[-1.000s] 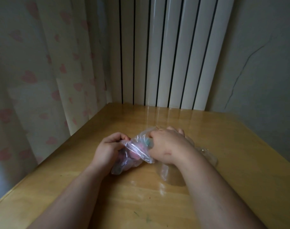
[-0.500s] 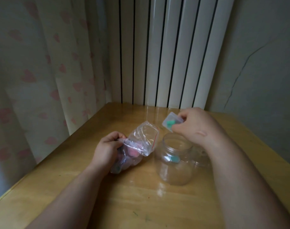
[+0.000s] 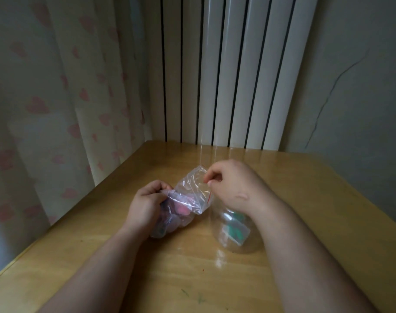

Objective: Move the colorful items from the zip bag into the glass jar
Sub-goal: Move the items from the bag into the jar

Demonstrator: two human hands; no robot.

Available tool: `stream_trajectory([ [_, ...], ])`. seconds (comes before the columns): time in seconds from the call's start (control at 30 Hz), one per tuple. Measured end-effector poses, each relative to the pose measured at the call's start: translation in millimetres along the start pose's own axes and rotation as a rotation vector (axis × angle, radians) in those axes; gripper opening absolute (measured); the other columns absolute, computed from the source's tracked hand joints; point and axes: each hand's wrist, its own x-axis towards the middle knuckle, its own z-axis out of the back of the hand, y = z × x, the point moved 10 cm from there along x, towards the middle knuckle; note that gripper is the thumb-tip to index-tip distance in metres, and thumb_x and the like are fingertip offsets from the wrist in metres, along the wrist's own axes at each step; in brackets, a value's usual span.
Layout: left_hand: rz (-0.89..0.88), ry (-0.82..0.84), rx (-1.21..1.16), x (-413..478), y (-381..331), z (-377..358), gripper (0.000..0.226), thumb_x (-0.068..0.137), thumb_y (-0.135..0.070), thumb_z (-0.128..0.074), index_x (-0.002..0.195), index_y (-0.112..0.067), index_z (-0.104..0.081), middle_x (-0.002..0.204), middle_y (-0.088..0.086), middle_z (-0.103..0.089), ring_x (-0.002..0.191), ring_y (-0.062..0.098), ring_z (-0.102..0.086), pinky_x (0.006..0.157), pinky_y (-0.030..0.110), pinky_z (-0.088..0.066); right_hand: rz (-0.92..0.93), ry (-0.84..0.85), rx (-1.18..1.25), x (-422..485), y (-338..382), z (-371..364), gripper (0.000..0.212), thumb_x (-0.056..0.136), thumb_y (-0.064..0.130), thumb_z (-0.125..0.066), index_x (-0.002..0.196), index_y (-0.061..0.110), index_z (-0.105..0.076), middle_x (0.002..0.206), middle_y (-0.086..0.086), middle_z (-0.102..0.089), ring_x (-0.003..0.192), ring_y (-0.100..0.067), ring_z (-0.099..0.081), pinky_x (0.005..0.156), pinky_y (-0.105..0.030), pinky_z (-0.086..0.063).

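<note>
A clear zip bag (image 3: 188, 197) with a red seal line lies on the wooden table (image 3: 305, 199), holding several colorful items (image 3: 181, 211), pink and teal among them. My left hand (image 3: 145, 204) grips the bag's lower part. My right hand (image 3: 233, 184) is at the bag's open mouth, fingers curled and pinching its rim. A clear glass jar (image 3: 235, 231) stands just right of the bag, partly hidden under my right wrist. Inside it lie small packets with green pieces (image 3: 236, 232).
A white ribbed radiator (image 3: 226, 71) rises behind the table's far edge. A curtain with pink hearts (image 3: 57, 98) hangs along the left side. A grey wall with a crack is at the right.
My right hand dropped the small green packet into the jar and came back to the bag's mouth. My left hand stayed on the bag.
</note>
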Motion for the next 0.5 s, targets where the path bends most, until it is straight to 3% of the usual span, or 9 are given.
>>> stream_trajectory([
  [0.07,-0.016,-0.010,0.025,-0.9,-3.2,0.0,0.031,0.086,0.011,-0.048,0.067,-0.011,-0.059,0.061,0.009,-0.050,0.050,0.017,-0.041,0.045,0.023,-0.030,0.054,0.042,-0.018,-2.1,9.9,-14.4,0.023,0.093,0.020,-0.053,0.102,0.031,-0.071,0.102,0.012,-0.068,0.093,-0.012,-0.061,0.088,-0.034,-0.051],
  [0.17,-0.024,-0.006,0.043,-0.7,-4.0,-2.2,0.029,0.087,0.013,-0.047,0.070,-0.008,-0.058,0.052,0.004,-0.048,0.042,0.013,-0.038,0.037,0.017,-0.027,0.102,0.078,-0.116,-4.1,17.7,-22.1,0.022,0.096,0.027,-0.048,0.103,0.035,-0.068,0.099,0.016,-0.064,0.095,-0.013,-0.056,0.102,-0.040,-0.035],
  [0.23,-0.019,-0.006,0.047,0.1,-2.7,-2.4,0.029,0.087,0.014,-0.047,0.070,-0.007,-0.058,0.049,0.001,-0.049,0.041,0.013,-0.039,0.037,0.017,-0.028,0.092,0.121,-0.169,-6.3,17.2,-24.4,0.018,0.096,0.031,-0.048,0.101,0.037,-0.065,0.096,0.015,-0.059,0.094,-0.015,-0.052,0.103,-0.041,-0.028],
  [0.4,-0.024,0.010,0.066,-0.8,-4.8,-3.4,0.028,0.083,0.017,-0.044,0.075,-0.004,-0.060,0.060,0.008,-0.054,0.050,0.018,-0.044,0.044,0.022,-0.032,0.080,0.203,-0.337,-7.6,19.4,-35.1,0.019,0.093,0.026,-0.050,0.075,0.030,-0.049,0.074,0.011,-0.048,0.083,-0.019,-0.046,0.106,-0.045,-0.028],
  [0.5,-0.030,0.011,0.081,-2.0,-6.3,-4.4,0.030,0.081,0.018,-0.044,0.072,-0.006,-0.061,0.058,0.007,-0.055,0.047,0.016,-0.044,0.043,0.023,-0.033,0.080,0.175,-0.377,-6.8,20.7,-34.7,0.013,0.093,0.023,-0.051,0.083,0.028,-0.057,0.077,0.010,-0.052,0.079,-0.018,-0.045,0.103,-0.041,-0.031],
])
